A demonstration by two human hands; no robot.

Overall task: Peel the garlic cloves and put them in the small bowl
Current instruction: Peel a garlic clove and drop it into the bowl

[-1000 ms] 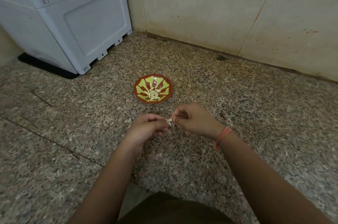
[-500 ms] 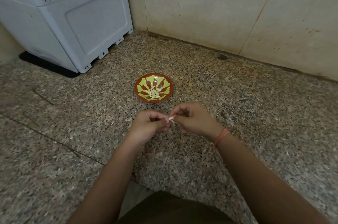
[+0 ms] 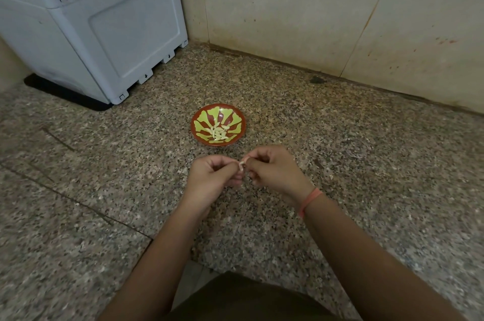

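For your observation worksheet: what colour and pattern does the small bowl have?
The small bowl is red-brown with yellow-green radiating petals; head view.

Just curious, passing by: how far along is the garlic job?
Done: peeled cloves lie in the small bowl. In hand: left hand and right hand pinch one garlic clove. Left: finish peeling it, drop it in; no other unpeeled cloves show.

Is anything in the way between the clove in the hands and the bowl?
Nothing visible. The garlic clove is pinched between the left hand and the right hand. The bowl sits just beyond them, open-topped, with only bare counter between. Peeled cloves lie in it.
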